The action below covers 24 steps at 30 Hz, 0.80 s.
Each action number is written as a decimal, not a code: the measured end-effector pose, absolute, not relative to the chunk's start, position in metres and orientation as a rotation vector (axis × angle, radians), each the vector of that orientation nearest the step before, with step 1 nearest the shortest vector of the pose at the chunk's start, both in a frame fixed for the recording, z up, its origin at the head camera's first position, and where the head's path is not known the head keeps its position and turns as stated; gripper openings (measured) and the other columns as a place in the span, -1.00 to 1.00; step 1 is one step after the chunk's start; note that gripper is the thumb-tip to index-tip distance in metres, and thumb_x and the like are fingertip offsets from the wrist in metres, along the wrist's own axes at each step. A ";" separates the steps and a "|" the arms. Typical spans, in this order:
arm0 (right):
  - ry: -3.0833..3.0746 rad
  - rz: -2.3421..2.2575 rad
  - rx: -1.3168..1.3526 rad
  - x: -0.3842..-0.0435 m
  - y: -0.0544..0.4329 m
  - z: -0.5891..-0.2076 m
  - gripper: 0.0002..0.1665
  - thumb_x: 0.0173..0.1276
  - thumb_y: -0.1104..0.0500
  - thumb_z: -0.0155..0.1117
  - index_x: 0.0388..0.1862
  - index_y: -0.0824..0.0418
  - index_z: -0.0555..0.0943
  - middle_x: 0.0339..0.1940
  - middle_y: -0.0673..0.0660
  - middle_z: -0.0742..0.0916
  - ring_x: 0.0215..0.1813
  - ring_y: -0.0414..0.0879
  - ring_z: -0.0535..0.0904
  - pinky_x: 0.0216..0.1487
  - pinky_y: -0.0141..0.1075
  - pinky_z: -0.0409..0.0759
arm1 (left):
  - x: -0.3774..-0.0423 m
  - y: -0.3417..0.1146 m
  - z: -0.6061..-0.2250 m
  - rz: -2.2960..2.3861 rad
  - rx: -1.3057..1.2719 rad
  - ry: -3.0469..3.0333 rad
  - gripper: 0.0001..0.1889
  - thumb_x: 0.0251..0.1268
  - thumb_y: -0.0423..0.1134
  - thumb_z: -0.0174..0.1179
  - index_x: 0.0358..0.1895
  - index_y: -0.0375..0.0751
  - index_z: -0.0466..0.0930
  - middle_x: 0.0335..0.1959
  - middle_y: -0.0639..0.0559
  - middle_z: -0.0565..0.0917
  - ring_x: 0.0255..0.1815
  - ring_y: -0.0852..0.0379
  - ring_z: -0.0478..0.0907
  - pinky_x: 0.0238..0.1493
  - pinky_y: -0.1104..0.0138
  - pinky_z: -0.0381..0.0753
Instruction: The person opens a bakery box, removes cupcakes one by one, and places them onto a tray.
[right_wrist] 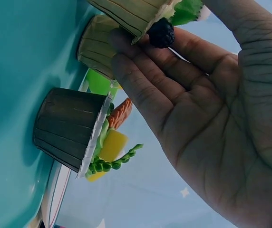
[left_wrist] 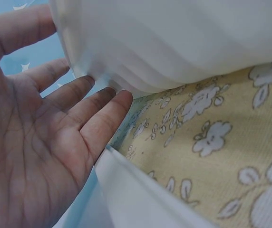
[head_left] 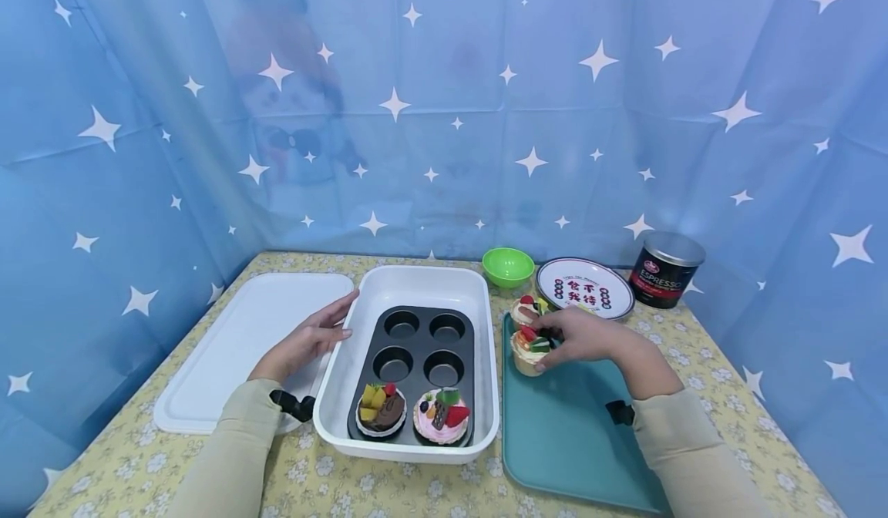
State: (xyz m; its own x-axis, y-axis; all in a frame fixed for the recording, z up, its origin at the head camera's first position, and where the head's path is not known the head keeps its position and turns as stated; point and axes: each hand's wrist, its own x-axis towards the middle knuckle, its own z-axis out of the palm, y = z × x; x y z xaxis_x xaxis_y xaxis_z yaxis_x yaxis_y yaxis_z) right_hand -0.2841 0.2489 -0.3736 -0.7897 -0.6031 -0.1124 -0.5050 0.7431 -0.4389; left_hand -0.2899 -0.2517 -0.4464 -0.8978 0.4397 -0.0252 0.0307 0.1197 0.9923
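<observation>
My right hand (head_left: 583,335) grips a cupcake (head_left: 529,354) in a tan paper cup, topped with cream, fruit and a blackberry, over the teal tray (head_left: 569,433). Right behind it stands another tan-cup cupcake (head_left: 523,311). In the right wrist view, a dark-cup cupcake (right_wrist: 69,130) with yellow cubes sits on the tray beside that hand. My left hand (head_left: 312,341) has its fingers extended, fingertips at the side of the deep white pan (head_left: 405,274). Inside the pan lies a dark muffin tin (head_left: 416,383); a chocolate cupcake (head_left: 381,412) and a pink cupcake (head_left: 442,418) fill its two near cups.
A flat white lid (head_left: 243,348) lies on the left of the flowered tablecloth (head_left: 305,472). At the back right are a green bowl (head_left: 509,268), a plate (head_left: 586,283) with red lettering and a black espresso can (head_left: 662,275). A blue starry curtain (head_left: 444,117) surrounds the table.
</observation>
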 end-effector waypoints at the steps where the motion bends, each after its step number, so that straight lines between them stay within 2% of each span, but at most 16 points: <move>1: 2.693 -0.580 -0.882 -0.284 0.250 -0.373 -0.22 0.12 -0.14 0.59 0.25 0.20 0.62 0.11 0.11 0.70 0.10 0.02 0.62 0.09 -0.01 0.61 | -0.290 -0.252 -0.446 1.840 0.457 2.092 -0.17 0.39 -0.19 0.22 0.63 0.29 0.01 0.64 0.16 -0.01 0.62 -0.03 -0.04 0.52 -0.11 0.02; 7: 2.667 -0.614 -0.896 -0.284 0.254 -0.371 -0.28 0.19 -0.11 0.55 0.26 0.19 0.62 0.15 0.12 0.70 0.13 0.07 0.62 0.12 0.03 0.60 | -0.290 -0.252 -0.447 1.836 0.449 2.104 -0.15 0.39 -0.19 0.23 0.64 0.25 -0.02 0.64 0.14 -0.01 0.63 -0.04 -0.05 0.52 -0.13 0.00; 12: 2.661 -0.621 -0.889 -0.283 0.253 -0.372 -0.26 0.20 -0.13 0.54 0.28 0.19 0.61 0.15 0.10 0.70 0.15 0.05 0.62 0.12 0.02 0.60 | -0.290 -0.252 -0.446 1.838 0.461 2.095 -0.14 0.39 -0.19 0.23 0.65 0.23 -0.04 0.65 0.13 -0.03 0.63 -0.04 -0.06 0.52 -0.12 0.02; 18: 2.648 -0.669 -0.950 -0.282 0.251 -0.373 -0.20 0.28 -0.18 0.45 0.33 0.30 0.56 0.15 0.12 0.71 0.16 0.07 0.62 0.06 0.00 0.63 | -0.289 -0.251 -0.445 1.843 0.461 2.078 -0.15 0.40 -0.20 0.22 0.64 0.25 -0.03 0.64 0.15 -0.03 0.62 -0.03 -0.01 0.49 -0.09 0.11; 24: 2.667 -0.659 -1.001 -0.281 0.248 -0.372 -0.24 0.33 -0.19 0.40 0.29 0.32 0.58 0.09 0.08 0.72 0.12 0.08 0.63 0.05 0.00 0.63 | -0.289 -0.251 -0.444 1.842 0.461 2.084 -0.14 0.39 -0.20 0.22 0.64 0.23 -0.04 0.64 0.15 -0.03 0.62 -0.04 -0.01 0.50 -0.10 0.09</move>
